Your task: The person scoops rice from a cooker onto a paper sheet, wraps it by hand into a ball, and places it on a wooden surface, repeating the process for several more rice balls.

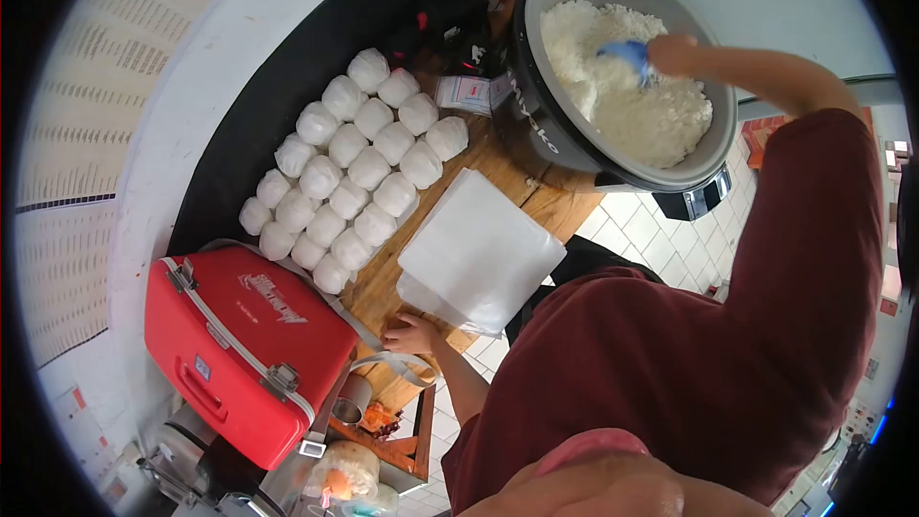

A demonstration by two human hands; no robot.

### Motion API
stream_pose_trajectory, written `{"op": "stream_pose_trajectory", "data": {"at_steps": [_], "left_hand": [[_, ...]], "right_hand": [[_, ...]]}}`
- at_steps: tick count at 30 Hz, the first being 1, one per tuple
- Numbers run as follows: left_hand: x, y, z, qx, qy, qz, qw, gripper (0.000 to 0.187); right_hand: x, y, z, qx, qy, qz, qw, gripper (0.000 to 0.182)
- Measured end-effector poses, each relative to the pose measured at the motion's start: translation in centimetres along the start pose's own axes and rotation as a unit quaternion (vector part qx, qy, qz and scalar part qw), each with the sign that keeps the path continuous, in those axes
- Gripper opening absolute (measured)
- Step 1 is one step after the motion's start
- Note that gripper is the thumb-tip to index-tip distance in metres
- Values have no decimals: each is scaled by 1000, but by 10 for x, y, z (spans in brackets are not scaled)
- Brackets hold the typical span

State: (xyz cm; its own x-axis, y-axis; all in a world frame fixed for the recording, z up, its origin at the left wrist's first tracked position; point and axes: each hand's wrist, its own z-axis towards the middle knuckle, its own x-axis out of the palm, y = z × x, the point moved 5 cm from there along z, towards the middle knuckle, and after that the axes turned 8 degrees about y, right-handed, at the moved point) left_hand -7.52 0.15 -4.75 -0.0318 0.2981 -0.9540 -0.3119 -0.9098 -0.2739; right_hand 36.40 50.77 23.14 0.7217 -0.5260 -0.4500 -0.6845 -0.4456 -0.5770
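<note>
My right hand (673, 56) reaches into a large rice cooker (536, 124) of white rice (661, 124). It is closed around a blue scoop (624, 56), whose exact shape is partly blurred against the rice. My left hand (412, 336) rests on the wooden table (383, 282) with its fingers apart, holding nothing. Beside it lie a stack of translucent square sheets (483, 244) and a grey strap (407, 364). Several white wrapped rice balls (369, 169) sit in rows further back on the table.
A red cooler box (254, 335) stands at the left, near my left hand. A small white packet (464, 94) lies against the cooker. A metal cup (349, 402) and a bag with pale contents (347, 469) are at lower left. White floor tiles (661, 239) show below.
</note>
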Motion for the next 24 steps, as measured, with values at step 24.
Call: {"op": "stream_pose_trajectory", "data": {"at_steps": [24], "left_hand": [[-4, -9, 0, 17, -6, -4, 1000, 47]], "right_hand": [[17, -8, -59, -215, 326, 281, 877, 28]]}}
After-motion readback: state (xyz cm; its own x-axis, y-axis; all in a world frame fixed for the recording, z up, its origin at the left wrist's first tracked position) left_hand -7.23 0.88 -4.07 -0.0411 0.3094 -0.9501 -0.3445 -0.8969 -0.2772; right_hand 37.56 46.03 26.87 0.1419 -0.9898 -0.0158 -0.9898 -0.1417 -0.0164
